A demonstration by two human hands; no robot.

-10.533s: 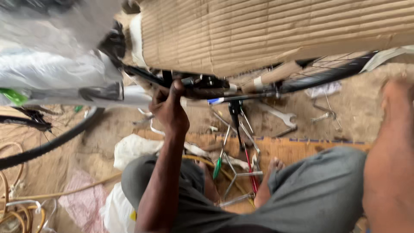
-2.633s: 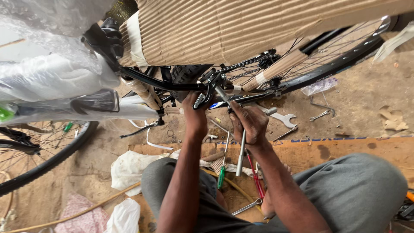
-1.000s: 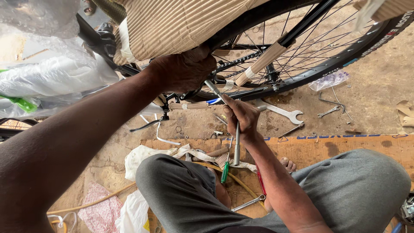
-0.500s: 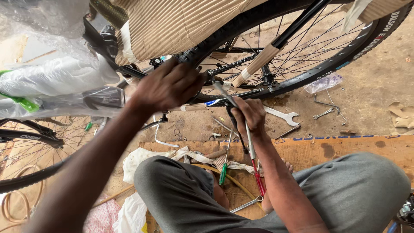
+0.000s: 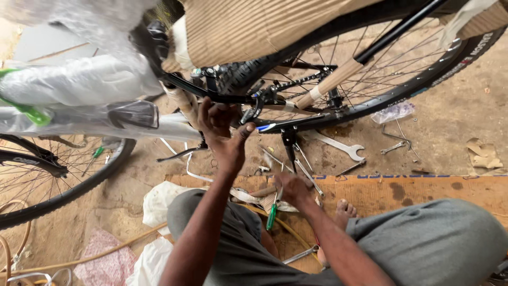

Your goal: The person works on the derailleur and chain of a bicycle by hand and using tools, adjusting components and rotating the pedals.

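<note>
An upturned bicycle fills the top of the view, its black frame [image 5: 211, 94] partly wrapped in corrugated cardboard [image 5: 254, 26] and clear plastic [image 5: 79, 90]. My left hand [image 5: 222, 130] reaches up and grips the black frame tube beside the chain and crank [image 5: 264, 95]. My right hand [image 5: 293, 188] is down on the cardboard mat [image 5: 423, 190], fingers curled over a heap of tools. A wooden handle [image 5: 263, 191] and a green-handled screwdriver [image 5: 271, 217] lie right by it. Whether it grips any of them is hidden.
The rear wheel [image 5: 402, 90] stands at upper right and another wheel [image 5: 63, 185] at left. A large open spanner [image 5: 338, 144], small keys [image 5: 394, 148] and a plastic bag [image 5: 391, 112] lie on the dirt. White cloth [image 5: 159, 201] and a yellow hose [image 5: 79, 259] lie by my knees.
My right hand has dropped from the chain area down to the tools on the mat. My left hand slid lower along the frame, towards the crank.
</note>
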